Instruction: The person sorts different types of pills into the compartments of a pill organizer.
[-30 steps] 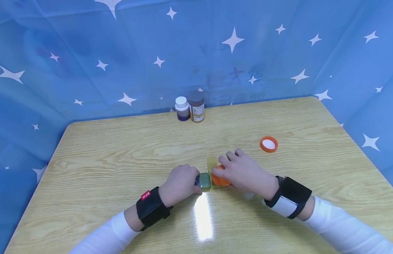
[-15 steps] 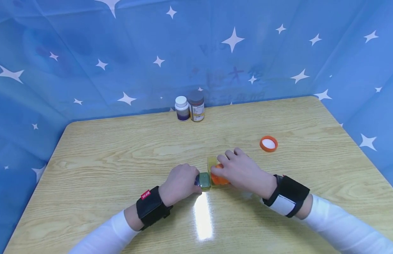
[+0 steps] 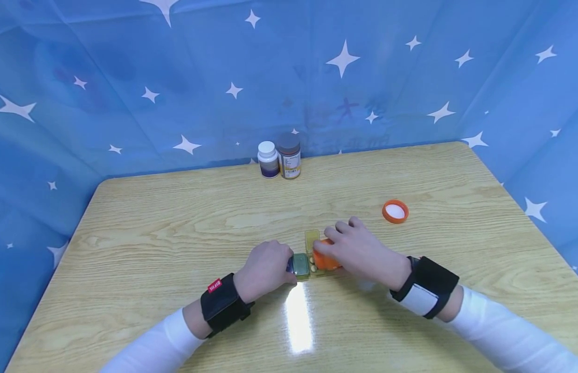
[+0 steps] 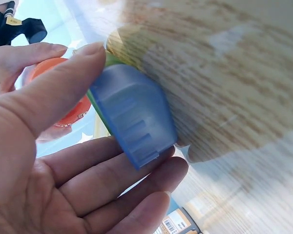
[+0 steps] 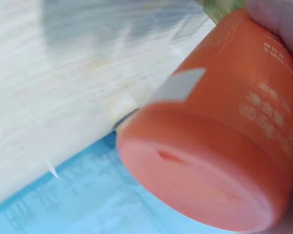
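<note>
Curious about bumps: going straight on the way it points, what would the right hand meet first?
Likely the yellow flap of the pill box, just ahead of the right hand and its orange bottle, though depth is unclear.

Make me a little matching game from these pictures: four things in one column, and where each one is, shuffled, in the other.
Things:
1. Orange bottle
2. Orange cap
3. White-capped bottle
4. Pill box

Places:
A. Standing near the far edge, beside a dark-capped bottle
B. Held in the left hand
C. Held in the right hand
D. Lying on the table, white inside facing up

Pairs: 1-C, 2-D, 3-A, 4-B
</note>
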### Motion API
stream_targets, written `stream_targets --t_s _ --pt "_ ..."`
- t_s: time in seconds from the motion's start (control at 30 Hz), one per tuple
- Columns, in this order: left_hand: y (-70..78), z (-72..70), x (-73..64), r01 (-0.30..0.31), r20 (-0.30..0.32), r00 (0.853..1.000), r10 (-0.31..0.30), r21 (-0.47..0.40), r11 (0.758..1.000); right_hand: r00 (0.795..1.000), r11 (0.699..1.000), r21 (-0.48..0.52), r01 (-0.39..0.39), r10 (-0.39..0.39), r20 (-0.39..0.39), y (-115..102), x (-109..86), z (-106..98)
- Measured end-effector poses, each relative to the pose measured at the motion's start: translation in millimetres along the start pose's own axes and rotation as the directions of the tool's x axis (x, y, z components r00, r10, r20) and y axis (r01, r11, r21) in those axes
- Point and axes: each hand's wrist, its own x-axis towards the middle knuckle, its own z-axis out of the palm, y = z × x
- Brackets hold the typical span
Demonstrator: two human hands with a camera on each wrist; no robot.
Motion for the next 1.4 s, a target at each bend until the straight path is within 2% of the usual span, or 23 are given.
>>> stream_targets --t_s 0.1,0.17,0.23,0.27,0.3,0.4,0.53,0.63,0.77,0.83,0.93,1.0,1.2,1.4 --pt "0.1 0.7 0.4 -0.001 -0.002 1.0 0.001 0.003 1.0 1.0 0.999 0.051 -0.012 0.011 0.006 3 -3.7 4" --pt "0.2 0.9 0.7 -0.001 -0.001 1.0 0.001 0.005 1.0 1.0 0.99 0.14 -0.03 0.028 0.013 7 -5.9 6" --pt "0.3 0.8 1.0 0.004 0.003 1.0 -0.004 0.0 1.0 0.998 0.958 0.282 -0.058 0.056 0.013 14 -6.6 5" --pt "0.2 1.0 1.1 0.004 0.003 1.0 -0.004 0.002 1.0 0.997 0.927 0.366 -0.079 0.08 0.014 18 -6.4 5" --pt "0.2 1.0 1.2 0.005 0.003 1.0 -0.005 0.003 1.0 0.994 0.886 0.453 -0.1 0.108 0.007 23 -5.5 5" --pt "0.2 1.1 1.4 0.01 0.006 1.0 -0.01 0.003 1.0 0.971 0.698 0.696 -0.167 0.238 -0.005 38 0.4 3" --pt "-0.7 0.5 0.4 0.01 0.006 1.0 -0.01 0.012 1.0 0.907 0.437 0.87 -0.229 0.421 0.027 54 16.5 6" --pt "-1.1 0.3 0.3 0.011 0.011 1.0 -0.012 0.018 1.0 0.858 0.314 0.904 -0.289 0.505 0.099 62 30.4 12" --pt "-0.9 0.1 0.8 0.012 0.024 1.0 -0.012 0.019 1.0 0.801 0.202 0.91 -0.362 0.567 0.193 66 46.0 20" --pt "-0.6 -0.2 0.7 0.012 0.028 1.0 -0.013 0.013 1.0 0.781 0.151 0.916 -0.372 0.584 0.221 66 52.6 24" --pt "-0.4 -0.7 0.3 0.016 0.03 0.999 -0.016 0.01 1.0 0.768 0.109 0.926 -0.362 0.598 0.23 64 62.0 28" --pt "0.0 -1.3 0.2 0.022 0.032 0.999 -0.022 0.007 1.0 0.768 0.108 0.929 -0.354 0.6 0.224 62 67.9 30" --pt "0.2 -2.1 0.4 0.03 0.048 0.998 -0.031 0.017 0.999 0.776 0.167 0.915 -0.368 0.597 0.203 55 83.2 35" --pt "0.4 -2.2 1.4 0.022 0.045 0.999 -0.022 0.011 1.0 0.78 0.217 0.899 -0.381 0.598 0.186 51 87.7 41"
